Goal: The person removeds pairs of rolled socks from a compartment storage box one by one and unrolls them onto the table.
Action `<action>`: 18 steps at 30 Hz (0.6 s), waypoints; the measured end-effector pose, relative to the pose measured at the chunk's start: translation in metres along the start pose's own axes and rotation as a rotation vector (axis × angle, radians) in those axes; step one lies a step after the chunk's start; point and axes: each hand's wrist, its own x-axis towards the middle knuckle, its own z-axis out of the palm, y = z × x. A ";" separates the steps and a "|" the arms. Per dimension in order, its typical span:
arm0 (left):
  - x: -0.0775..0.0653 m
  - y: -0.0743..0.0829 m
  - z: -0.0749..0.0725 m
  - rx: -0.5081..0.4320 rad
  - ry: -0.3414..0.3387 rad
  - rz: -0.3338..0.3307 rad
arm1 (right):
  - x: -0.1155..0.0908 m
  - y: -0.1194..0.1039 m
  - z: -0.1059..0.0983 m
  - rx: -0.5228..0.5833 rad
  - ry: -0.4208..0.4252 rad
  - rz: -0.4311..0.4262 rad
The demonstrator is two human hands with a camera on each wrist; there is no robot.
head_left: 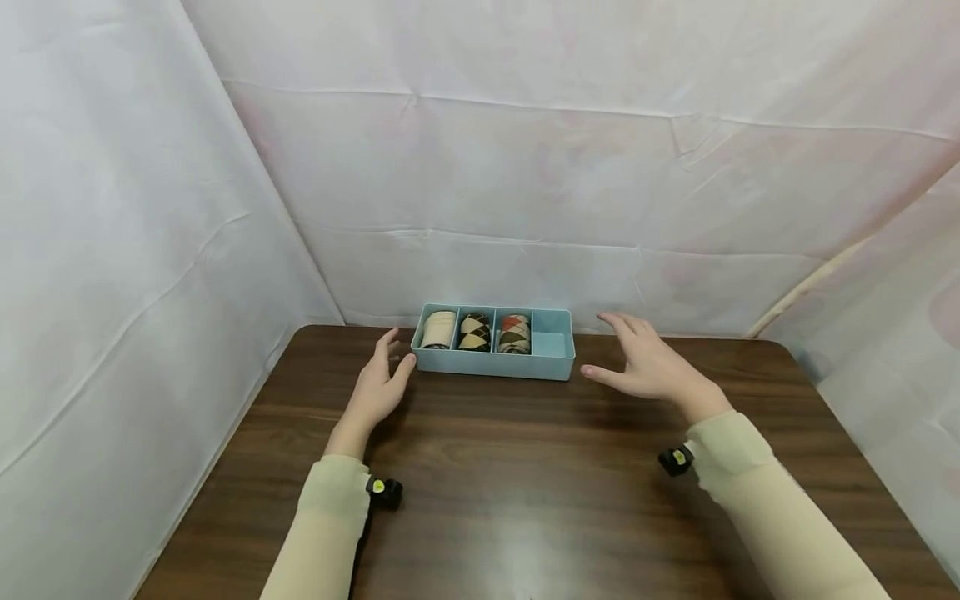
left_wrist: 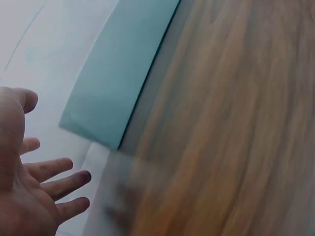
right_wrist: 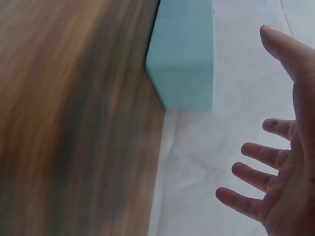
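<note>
Head view: three rolls (head_left: 475,332) in blue box (head_left: 491,365); wrist views: outer walls (right_wrist: 182,44) only. Left hand (head_left: 380,387) and right hand (head_left: 651,365) flank it, fingers spread, empty.

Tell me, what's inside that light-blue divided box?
From left: a cream fabric roll, a black-and-tan diamond-patterned roll, a multicoloured roll, then an apparently empty compartment. The rolls cover whatever lies beneath.

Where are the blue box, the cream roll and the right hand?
Blue box (head_left: 491,365), head view: its front wall.
Cream roll (head_left: 438,328), head view: its upward-facing side.
Right hand (head_left: 651,365), head view: middle of the hand.
</note>
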 end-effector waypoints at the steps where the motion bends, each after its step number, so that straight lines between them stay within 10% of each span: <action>1: 0.001 -0.001 0.004 -0.023 0.005 -0.003 | 0.006 -0.005 0.001 0.010 0.002 -0.011; 18: 0.019 -0.015 0.037 -0.365 0.138 0.062 | 0.105 -0.068 0.039 0.193 -0.026 -0.055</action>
